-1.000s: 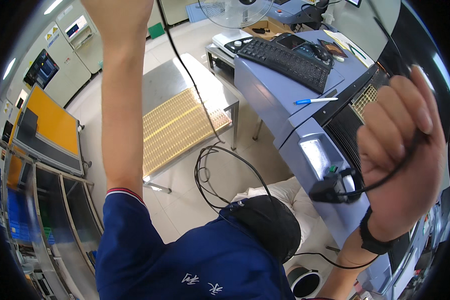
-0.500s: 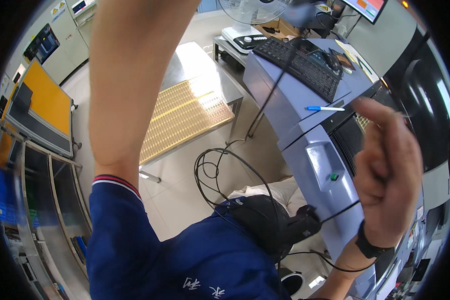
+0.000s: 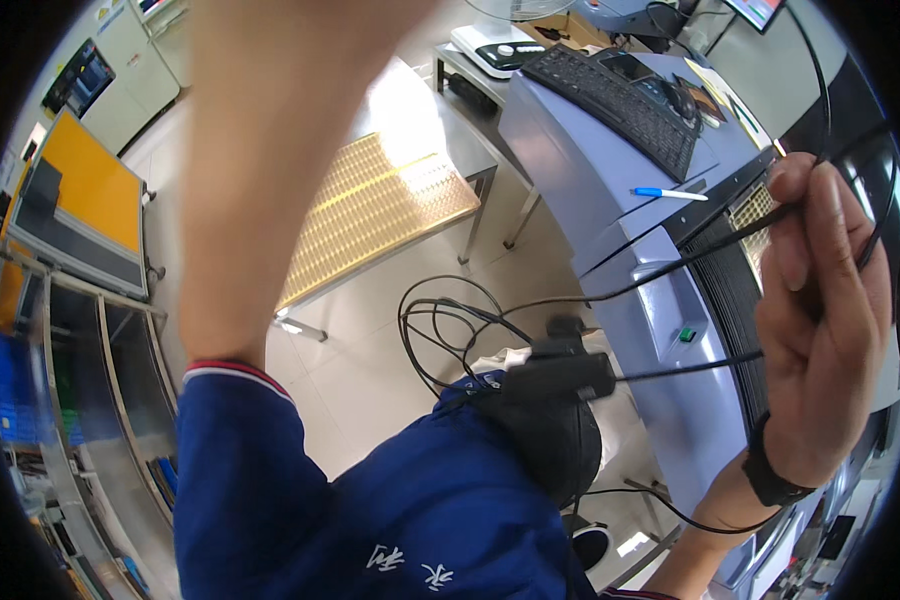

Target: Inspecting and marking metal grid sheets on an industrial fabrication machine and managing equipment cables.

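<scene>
My left forearm (image 3: 260, 190) reaches up past the top edge, so my left hand is out of sight. My right hand (image 3: 820, 310), with a black band at the wrist, is raised in front of the blue-grey machine. Its thumb and fingers pinch a thin black cable (image 3: 670, 268). From there the cable runs left to a loose coil (image 3: 450, 325) beside my waist, and another stretch rises past my fingers. A black box-shaped device (image 3: 560, 378) sits by the black waist pouch (image 3: 555, 450), with a lead going toward my right hand.
On the blue-grey machine (image 3: 540, 140) are a black keyboard (image 3: 615, 110), a blue-and-white pen (image 3: 670, 193) and a green button (image 3: 687, 335). A gold patterned panel (image 3: 380, 215) lies on a metal table. Leftward stand a yellow-panelled cart (image 3: 100, 180) and a metal rack (image 3: 110, 400).
My right hand has moved slightly right, and a cable now shows between its fingers, drawn across the machine. The cable loop beside my waist has shifted, and the black device sits higher.
</scene>
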`<state>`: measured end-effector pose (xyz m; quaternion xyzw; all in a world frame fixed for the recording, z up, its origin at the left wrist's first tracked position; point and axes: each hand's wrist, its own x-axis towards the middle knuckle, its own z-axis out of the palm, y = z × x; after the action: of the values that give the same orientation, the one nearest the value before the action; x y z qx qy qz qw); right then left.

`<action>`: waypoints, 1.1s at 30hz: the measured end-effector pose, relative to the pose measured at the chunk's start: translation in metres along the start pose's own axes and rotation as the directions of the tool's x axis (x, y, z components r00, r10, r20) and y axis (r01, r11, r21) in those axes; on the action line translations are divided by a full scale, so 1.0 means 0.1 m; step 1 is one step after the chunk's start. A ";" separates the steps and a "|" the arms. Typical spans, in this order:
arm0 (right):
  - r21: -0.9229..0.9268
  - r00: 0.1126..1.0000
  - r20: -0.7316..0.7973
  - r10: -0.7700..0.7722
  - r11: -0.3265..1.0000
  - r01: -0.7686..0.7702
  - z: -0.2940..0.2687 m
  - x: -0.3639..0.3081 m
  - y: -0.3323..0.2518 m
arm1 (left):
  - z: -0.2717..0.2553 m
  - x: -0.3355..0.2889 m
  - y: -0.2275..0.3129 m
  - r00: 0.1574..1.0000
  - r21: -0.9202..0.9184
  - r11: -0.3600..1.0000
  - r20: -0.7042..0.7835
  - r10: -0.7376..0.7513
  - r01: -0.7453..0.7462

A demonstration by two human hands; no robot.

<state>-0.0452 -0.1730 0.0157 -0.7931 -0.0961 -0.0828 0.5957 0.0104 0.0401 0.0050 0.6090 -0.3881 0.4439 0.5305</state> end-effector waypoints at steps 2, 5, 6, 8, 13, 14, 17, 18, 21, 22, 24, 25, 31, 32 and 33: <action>-0.054 0.993 -0.109 0.053 0.997 -0.059 -0.31 0.03 0.12 | 0.20 -0.66 -0.33 0.954 -0.144 0.944 0.005 -0.298 0.296; 0.069 0.986 0.121 0.119 0.989 -0.128 -0.41 0.10 0.10 | -0.23 -1.80 -0.67 0.751 0.262 0.786 0.238 -0.615 0.560; 0.058 0.985 0.120 0.124 0.990 -0.131 -0.45 0.10 0.11 | -0.18 -1.86 -0.60 0.621 0.266 0.764 0.457 -0.636 0.588; 0.196 0.966 0.172 0.193 0.954 -0.225 -0.49 0.13 0.16 | -0.13 -2.05 -0.48 0.451 0.274 0.746 0.655 -0.607 0.607; 0.361 0.971 0.160 0.175 0.906 -0.223 -0.54 0.20 0.26 | -0.14 -2.41 -0.32 0.574 0.270 0.701 0.420 -0.703 0.660; 0.463 0.959 0.250 0.131 0.854 -0.237 -0.55 0.21 0.29 | -0.14 -2.44 -0.29 0.570 0.271 0.698 0.421 -0.706 0.663; 0.400 0.985 0.132 0.111 0.903 -0.156 -0.78 0.16 0.41 | -0.14 -2.47 -0.20 0.720 0.110 0.810 0.401 -0.566 0.576; 0.287 0.992 0.113 0.057 0.954 -0.087 -0.89 0.14 0.47 | -0.15 -2.43 -0.15 0.744 0.106 0.838 0.410 -0.527 0.535; 0.194 1.000 0.025 0.015 0.981 -0.020 -0.80 0.12 0.39 | -0.14 -2.41 -0.08 0.766 0.097 0.881 0.455 -0.453 0.463; 0.206 0.999 0.029 -0.017 0.978 0.011 -0.77 0.15 0.37 | -0.15 -2.42 -0.05 0.766 0.100 0.895 0.483 -0.425 0.434; 0.182 0.992 0.124 -0.031 0.983 0.008 -0.66 0.20 0.27 | -0.19 -2.44 -0.02 0.750 0.117 0.888 0.494 -0.441 0.445; 0.175 0.993 0.116 -0.033 0.984 0.012 -0.63 0.18 0.22 | -0.18 -2.42 -0.01 0.756 0.119 0.901 0.503 -0.418 0.418; 0.225 0.989 0.149 -0.024 0.974 -0.010 -0.45 0.29 0.20 | -0.14 -2.64 0.05 0.890 0.118 0.942 0.309 -0.335 0.313; 0.235 0.989 0.147 -0.023 0.972 -0.012 -0.44 0.28 0.20 | -0.12 -2.69 0.05 0.928 0.093 0.953 0.216 -0.303 0.289; 0.247 0.989 0.148 -0.025 0.969 -0.012 -0.43 0.28 0.19 | -0.08 -2.70 0.06 0.938 0.081 0.957 0.190 -0.290 0.279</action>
<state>-0.0140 -0.2183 0.0173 -0.7165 -0.1529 -0.0122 0.6805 -0.0782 0.0479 -0.2498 0.7141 -0.3353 0.3091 0.5312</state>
